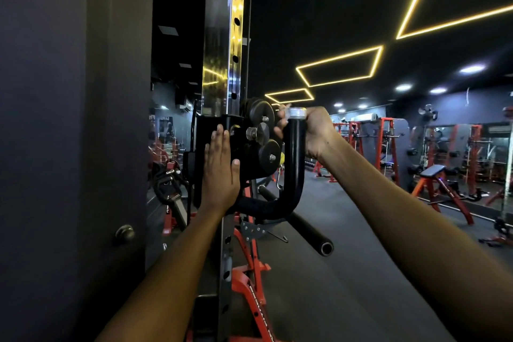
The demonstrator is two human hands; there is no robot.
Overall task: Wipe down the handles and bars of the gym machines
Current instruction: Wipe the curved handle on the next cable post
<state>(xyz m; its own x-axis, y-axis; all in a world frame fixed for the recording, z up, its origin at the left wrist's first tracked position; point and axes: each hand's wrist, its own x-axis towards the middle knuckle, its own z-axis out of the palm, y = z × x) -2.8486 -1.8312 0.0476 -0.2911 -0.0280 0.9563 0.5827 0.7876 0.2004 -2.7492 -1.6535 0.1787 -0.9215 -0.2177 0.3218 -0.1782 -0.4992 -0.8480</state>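
Observation:
A black curved handle juts from the sliding carriage of a cable machine. The carriage rides on a shiny upright post with a row of holes. My right hand grips the handle's upright end near its clear cap. My left hand presses flat, fingers straight, against the side of the carriage beside the black pulley wheels. No cloth shows in either hand.
A dark door with a round knob fills the left. A black bar sticks out low toward the floor. Red machine frames stand below the carriage. Red racks and a bench line the mirrored far right wall.

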